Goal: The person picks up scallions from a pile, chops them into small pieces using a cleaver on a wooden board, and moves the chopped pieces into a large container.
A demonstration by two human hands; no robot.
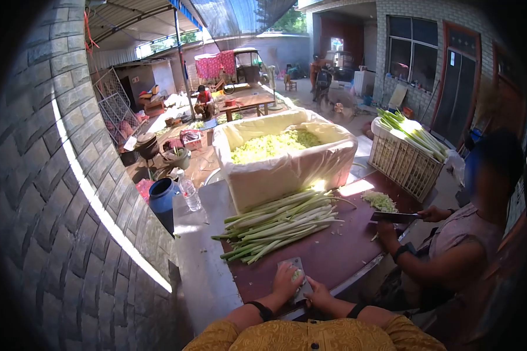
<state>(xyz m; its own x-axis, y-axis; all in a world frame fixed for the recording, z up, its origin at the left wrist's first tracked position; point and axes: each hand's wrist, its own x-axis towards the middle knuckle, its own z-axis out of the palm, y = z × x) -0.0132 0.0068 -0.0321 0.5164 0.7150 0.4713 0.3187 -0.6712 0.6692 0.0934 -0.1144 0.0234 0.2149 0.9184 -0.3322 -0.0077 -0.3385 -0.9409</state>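
A cleaver (297, 270) with green bits stuck to its flat blade lies between my hands at the near edge of the dark red board (339, 254). My left hand (284, 282) grips the blade's left side, thumb on its face. My right hand (320, 294) closes on the cleaver's lower right end, where the handle is hidden. Both wrists wear black bands. A pile of long green scallions (281, 225) lies across the board just beyond the cleaver.
A large lined bin (287, 169) holds chopped scallion. A woven basket (401, 161) holds whole stalks. A co-worker (468, 234) at the right holds a cleaver (395, 217) near a chopped heap (380, 201). A blue jug (161, 198), a bottle (189, 193) and a brick wall (59, 205) are left.
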